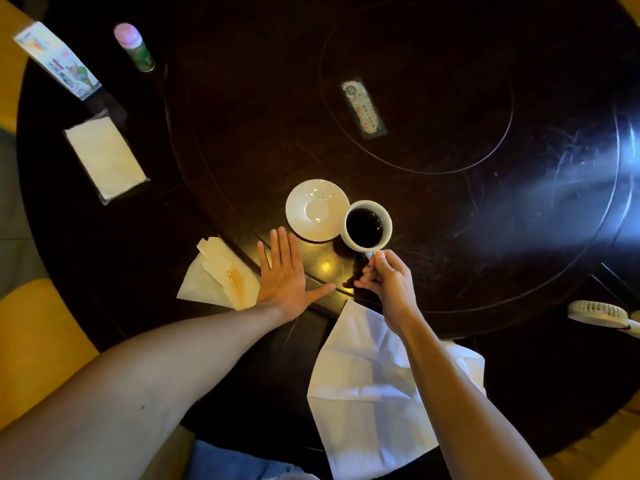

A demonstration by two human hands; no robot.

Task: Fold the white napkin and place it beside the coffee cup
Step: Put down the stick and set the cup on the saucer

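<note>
A white coffee cup (367, 226) full of dark coffee stands on the dark round table, just right of an empty white saucer (317, 209). My right hand (386, 282) pinches the cup's handle from the near side. Flat on the table with fingers straight lies my left hand (285, 271), left of the cup. The white napkin (367, 386) is spread open with creases at the table's near edge, partly under my right forearm and hanging over the edge.
Crumpled stained tissues (216, 275) sit left of my left hand. A tissue pack (105, 155), a leaflet (57, 60) and a small bottle (134, 46) stand at the far left. A card (363, 107) lies on the turntable; a small fan (602, 315) at right.
</note>
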